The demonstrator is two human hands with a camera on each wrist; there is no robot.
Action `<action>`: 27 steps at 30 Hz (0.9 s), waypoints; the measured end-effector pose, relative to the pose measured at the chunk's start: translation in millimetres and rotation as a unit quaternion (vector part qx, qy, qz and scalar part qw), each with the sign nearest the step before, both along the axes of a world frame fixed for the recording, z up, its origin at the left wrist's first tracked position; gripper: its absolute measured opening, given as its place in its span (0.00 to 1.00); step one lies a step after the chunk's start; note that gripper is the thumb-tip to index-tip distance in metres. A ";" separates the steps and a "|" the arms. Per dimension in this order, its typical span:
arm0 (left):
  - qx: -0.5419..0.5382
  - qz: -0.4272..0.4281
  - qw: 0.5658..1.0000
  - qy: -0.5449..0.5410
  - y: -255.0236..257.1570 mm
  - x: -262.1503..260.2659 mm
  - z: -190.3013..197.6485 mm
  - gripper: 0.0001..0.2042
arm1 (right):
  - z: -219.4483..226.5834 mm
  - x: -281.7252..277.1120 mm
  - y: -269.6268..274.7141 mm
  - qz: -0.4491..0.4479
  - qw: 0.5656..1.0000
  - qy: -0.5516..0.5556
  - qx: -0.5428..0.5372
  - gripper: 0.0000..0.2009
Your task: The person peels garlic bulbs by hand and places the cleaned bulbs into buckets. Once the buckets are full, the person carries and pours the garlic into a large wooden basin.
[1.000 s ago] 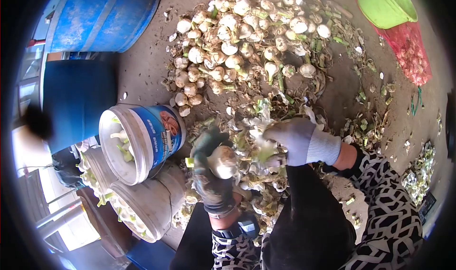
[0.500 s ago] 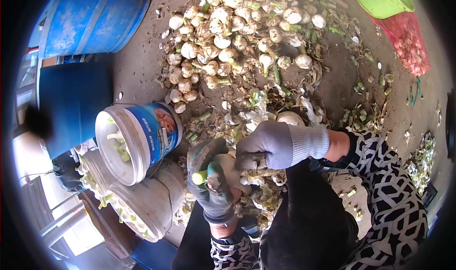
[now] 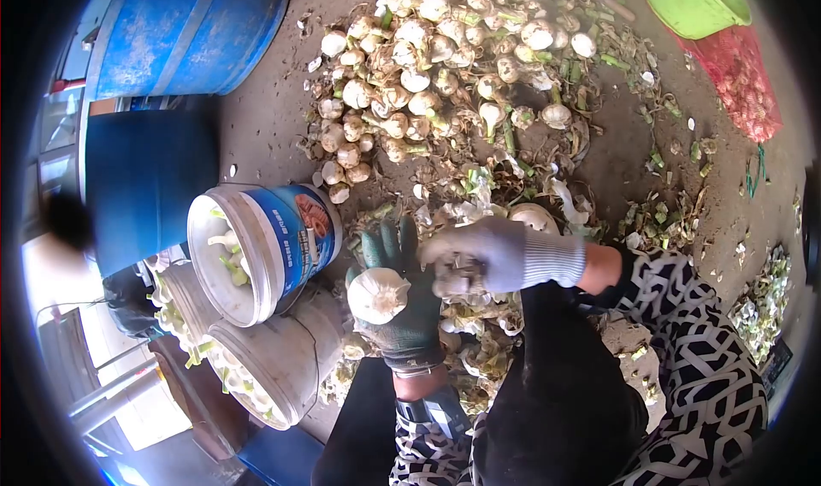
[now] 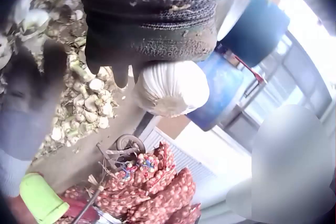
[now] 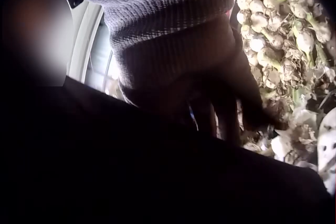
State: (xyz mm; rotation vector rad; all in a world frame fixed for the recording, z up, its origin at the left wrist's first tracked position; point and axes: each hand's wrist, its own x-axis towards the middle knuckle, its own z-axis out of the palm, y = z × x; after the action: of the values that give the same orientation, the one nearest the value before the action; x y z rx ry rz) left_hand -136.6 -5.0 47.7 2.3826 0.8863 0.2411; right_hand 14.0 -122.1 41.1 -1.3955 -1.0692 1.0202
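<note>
White, round garlic bulb with papery skin (image 3: 379, 296) sits on the thumb side of the palm of the left hand in a dark green, dirt-stained glove (image 3: 419, 302). Fingers straight and relaxed, not clenched round it; palm looks turned up, likely so the bulb lies exposed to the other side. Right hand in a pale grey knit glove (image 3: 487, 251) is just beside, apart from the bulb, over dry, papery peel litter (image 3: 483, 323). Can't tell if its fingers grasp anything: smeared in the head view, deep in shadow at the right wrist.

Brown-white heap of stemmed garlic (image 3: 410, 101) lies ahead on the floor, probably kept within reach. White plastic bucket with a blue printed label (image 3: 267, 259) stands near the left hand, green-tipped pale pieces inside, presumably handy for dropping things in; its contents are partly out of sight.

Hidden stuff: bulb's underside, left thumb mostly. Black cloth (image 5: 131, 166) blocks the lower right-wrist view. Pale rounded thing with dark spots (image 5: 326, 140), cut off at the edge, maybe a shoe.
</note>
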 end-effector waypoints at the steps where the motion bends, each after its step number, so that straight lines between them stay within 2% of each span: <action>1: -0.183 0.056 0.972 -0.135 0.1 -2.2 -9.1 0.28 | -4.2 -3.3 9.7 0.016 0.999 -0.024 0.025 0.10; 2: -0.356 0.109 0.890 -0.264 0.6 -4.7 -20.2 0.26 | -5.4 -5.2 19.3 0.033 0.997 -0.049 0.050 0.08; 3: -0.510 0.155 0.758 -0.376 1.2 -8.8 -32.1 0.25 | -2.5 -13.8 26.1 -0.001 0.991 -0.128 0.044 0.04; 4: -0.511 0.155 0.757 -0.377 8.8 -25.8 -44.4 0.25 | -12.5 -20.9 31.3 0.032 0.996 0.018 0.081 0.03; 5: -0.403 0.251 0.833 -0.283 24.0 -54.2 -54.1 0.27 | -5.8 -21.3 29.5 0.103 0.984 0.103 0.107 0.03; 6: -0.283 0.339 0.879 -0.180 35.3 -73.6 -57.3 0.29 | 0.7 -21.0 26.8 0.173 0.959 0.186 0.129 0.04; 8: -0.173 0.149 0.943 -0.240 30.9 -59.5 -29.1 0.27 | 2.0 -20.6 21.8 0.237 0.939 0.193 0.158 0.06; 9: -0.108 0.147 0.955 -0.235 45.7 -70.3 -20.7 0.27 | -3.1 -18.3 15.6 0.254 0.934 0.244 0.068 0.06; 10: -0.040 0.144 0.962 -0.227 70.8 -99.2 -9.7 0.27 | -9.0 -9.5 11.2 0.238 0.939 0.244 0.038 0.11; 11: 0.033 0.222 0.957 -0.186 94.7 -149.4 2.4 0.27 | -13.2 0.2 9.7 0.249 0.966 -0.005 -0.071 0.16; 12: 0.022 0.354 0.897 -0.263 92.2 -141.4 45.0 0.26 | -19.0 10.3 10.3 0.245 0.920 -0.252 -0.173 0.21; 13: -0.302 0.350 0.711 -0.529 146.0 -209.9 70.2 0.25 | -47.5 18.7 9.7 0.233 0.873 -0.369 -0.219 0.24; 14: -0.230 0.355 0.726 -0.542 164.3 -238.8 99.1 0.25 | -78.2 27.4 5.9 0.218 0.811 -0.477 -0.259 0.27; 15: -0.058 0.370 0.806 -0.458 169.5 -245.6 123.1 0.25 | -90.2 40.0 -2.2 0.130 0.810 -0.509 -0.260 0.25; 16: 0.083 0.380 0.845 -0.367 175.8 -254.2 142.3 0.25 | -101.1 52.8 -7.8 0.039 0.803 -0.537 -0.257 0.23; 17: 0.166 0.381 0.857 -0.304 178.9 -256.7 156.0 0.25 | -117.9 62.3 -6.4 -0.011 0.775 -0.577 -0.258 0.21; 18: 0.210 0.371 0.864 -0.268 178.2 -253.0 161.5 0.25 | -137.2 71.3 0.3 -0.062 0.744 -0.614 -0.257 0.20; 20: 0.227 0.334 0.886 -0.228 172.6 -231.7 157.2 0.25 | -171.1 95.1 25.9 -0.011 0.744 -0.599 -0.295 0.19; 21: 0.214 0.312 0.900 -0.218 168.3 -215.8 147.8 0.26 | -219.3 99.5 34.8 -0.077 0.715 -0.649 -0.249 0.17; 22: 0.196 0.284 0.915 -0.207 170.1 -207.5 132.5 0.26 | -210.7 105.6 41.5 -0.077 0.714 -0.652 -0.243 0.17; 23: 0.283 0.284 0.915 -0.039 126.4 -140.3 130.5 0.24 | -195.3 112.0 46.0 -0.033 0.697 -0.667 -0.261 0.15; 24: 0.103 0.226 0.940 -0.233 134.2 -143.6 81.4 0.24 | -186.5 118.4 51.9 0.010 0.677 -0.681 -0.280 0.14; 25: 0.050 0.201 0.955 -0.212 108.9 -107.8 60.2 0.26 | -194.3 122.4 65.3 -0.011 0.705 -0.614 -0.354 0.12; 26: -0.098 0.204 0.943 -0.243 102.6 -92.5 20.7 0.26 | -183.2 123.0 66.2 -0.008 0.703 -0.618 -0.352 0.12; 27: -0.156 0.194 0.939 -0.237 56.9 -31.2 30.7 0.23 | -160.3 122.2 61.3 -0.050 0.788 -0.529 -0.311 0.12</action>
State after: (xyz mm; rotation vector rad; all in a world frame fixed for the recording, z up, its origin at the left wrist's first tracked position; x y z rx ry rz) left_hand -167.8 51.9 78.4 1.7327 1.0537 0.7369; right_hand 136.2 -60.8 -119.2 -2.7064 -1.4574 0.4365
